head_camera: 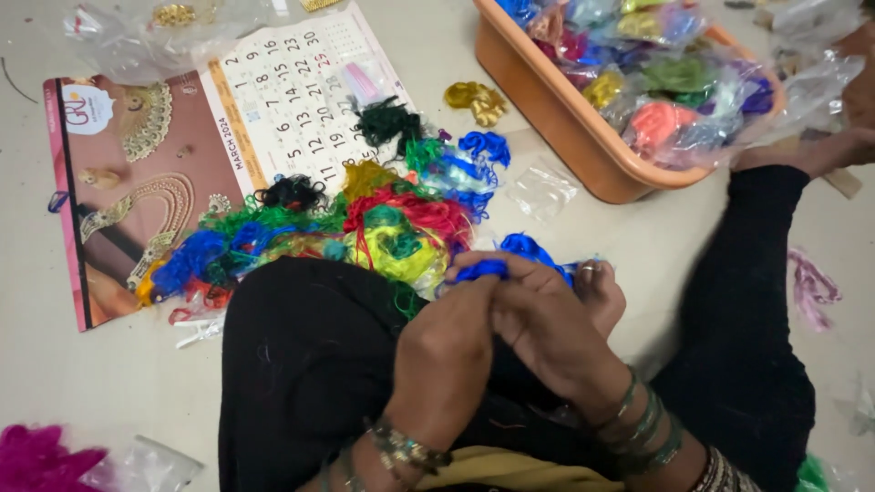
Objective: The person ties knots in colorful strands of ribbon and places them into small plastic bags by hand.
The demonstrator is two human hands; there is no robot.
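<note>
My left hand (447,351) and my right hand (545,319) meet over my black-clothed knee, both pinching a bundle of bright blue thread (510,260) that sticks out beyond the fingertips. Just beyond the hands lies a heap of tangled thread bundles (383,228) in red, yellow, green, blue and black, spread over a wall calendar (228,137) on the floor. My bare foot (597,292) shows right behind the right hand. Bangles ring both wrists.
An orange plastic tub (565,109) at the upper right holds several clear packets of coloured thread. A gold thread bundle (478,100) and an empty clear packet (542,189) lie beside it. Magenta thread (36,456) sits at the lower left, pink thread (811,287) at right.
</note>
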